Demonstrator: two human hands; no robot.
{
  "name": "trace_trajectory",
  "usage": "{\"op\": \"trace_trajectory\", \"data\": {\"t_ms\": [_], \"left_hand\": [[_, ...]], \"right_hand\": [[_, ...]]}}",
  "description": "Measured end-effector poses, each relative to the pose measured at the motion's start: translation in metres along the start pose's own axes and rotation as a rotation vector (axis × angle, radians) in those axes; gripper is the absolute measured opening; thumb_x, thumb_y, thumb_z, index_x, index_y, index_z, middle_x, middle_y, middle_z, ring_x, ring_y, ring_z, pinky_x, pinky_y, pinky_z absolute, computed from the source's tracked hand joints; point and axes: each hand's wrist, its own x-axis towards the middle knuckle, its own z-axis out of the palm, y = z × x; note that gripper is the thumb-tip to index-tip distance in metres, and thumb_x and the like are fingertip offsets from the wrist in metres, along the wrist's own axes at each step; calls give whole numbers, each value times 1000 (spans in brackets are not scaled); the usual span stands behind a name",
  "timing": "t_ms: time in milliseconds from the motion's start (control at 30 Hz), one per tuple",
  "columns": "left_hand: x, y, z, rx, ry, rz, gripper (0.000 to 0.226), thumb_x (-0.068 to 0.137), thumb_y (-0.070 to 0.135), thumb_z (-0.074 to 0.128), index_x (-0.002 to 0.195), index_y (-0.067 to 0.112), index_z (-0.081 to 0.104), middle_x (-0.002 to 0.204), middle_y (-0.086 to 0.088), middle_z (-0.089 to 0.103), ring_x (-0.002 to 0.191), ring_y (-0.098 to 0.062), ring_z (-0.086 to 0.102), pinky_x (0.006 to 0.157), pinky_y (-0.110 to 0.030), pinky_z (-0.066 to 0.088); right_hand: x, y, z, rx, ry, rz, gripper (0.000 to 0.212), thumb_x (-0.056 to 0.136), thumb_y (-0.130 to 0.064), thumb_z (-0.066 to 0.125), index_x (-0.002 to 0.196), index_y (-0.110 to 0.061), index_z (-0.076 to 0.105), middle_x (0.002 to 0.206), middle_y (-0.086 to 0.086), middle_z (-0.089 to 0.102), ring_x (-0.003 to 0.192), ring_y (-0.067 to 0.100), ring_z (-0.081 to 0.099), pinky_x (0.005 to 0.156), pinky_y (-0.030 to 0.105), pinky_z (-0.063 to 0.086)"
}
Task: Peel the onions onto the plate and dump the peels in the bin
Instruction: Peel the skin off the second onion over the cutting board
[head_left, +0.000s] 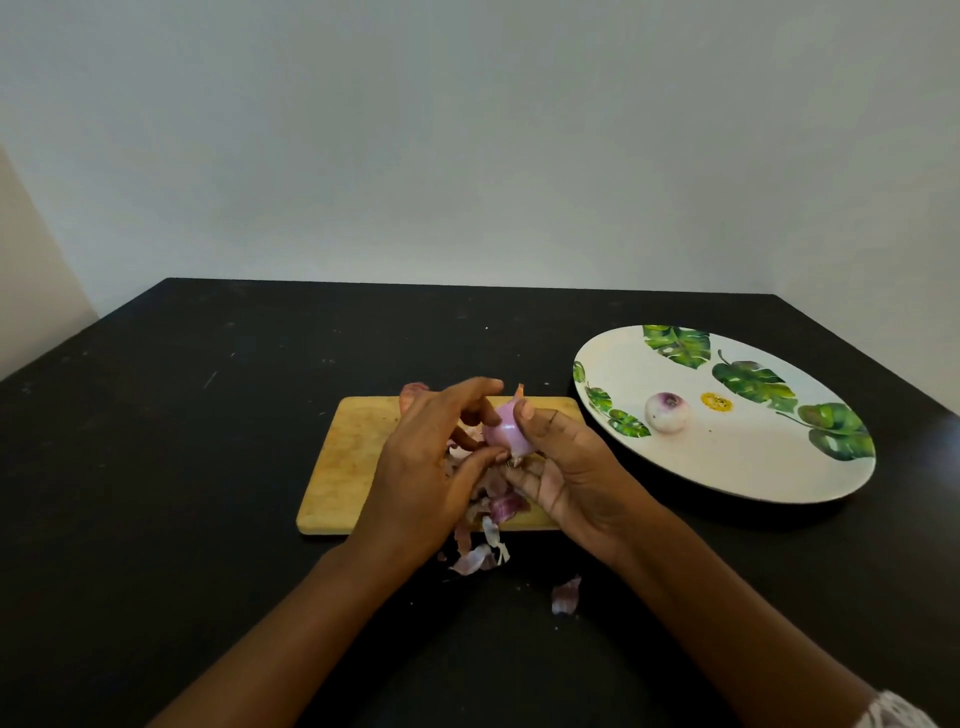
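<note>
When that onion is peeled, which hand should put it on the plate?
Probably the right hand: it grips the onion, and the plate lies on its side, beside the cutting board. The left hand, also on the onion, would have to reach across.

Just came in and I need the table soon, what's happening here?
A person is peeling an onion, gripped in both the left hand and the right hand above the cutting board. One peeled onion already lies on the plate to the right. Loose peels litter the board and the table in front of it.
</note>
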Motion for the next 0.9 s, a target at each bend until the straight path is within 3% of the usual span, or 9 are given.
{"op": "trace_trajectory", "data": {"t_ms": [133,267,533,667,767,900], "left_hand": [[0,-1,-1,26,-53,-51,71,75,0,74,126,36,39,95,17,56,92,-5,55,86,-16,45],[1,-4,-1,21,-59,-57,70,75,0,73,124,37,38,93,19,55,93,-2,55,85,-8,42],[-3,-1,0,24,-76,-39,55,82,5,68,119,37,42,90,21,50,88,-4,56,82,-17,47],[-2,1,0,30,-51,-4,39,84,22,59,119,33,44,92,25,46,86,-3,56,79,-21,49],[-2,1,1,19,-39,8,35,83,31,50,118,31,45,91,19,47,85,-4,55,77,-19,49],[-3,0,1,43,-10,13,37,82,29,52,118,29,45,91,15,51,86,-1,53,78,-10,44]], "right_hand": [[2,2,-2,-67,42,-4,60,71,-24,71,120,5,51,110,22,69,99,30,70,71,31,60],[3,4,-3,-100,62,-4,63,68,-26,73,120,3,52,112,21,69,101,30,69,78,35,60],[3,2,-3,-53,39,-11,63,71,-28,70,123,5,53,114,22,68,101,28,70,73,30,59],[3,2,-2,-5,32,-1,61,74,-28,68,123,5,54,115,22,67,99,27,70,74,30,59],[4,0,-3,8,61,-3,59,72,-32,68,118,3,56,112,23,68,95,28,71,75,31,60],[5,-1,-3,11,81,-4,58,72,-34,68,117,1,56,113,23,68,96,29,71,78,32,60]]}}
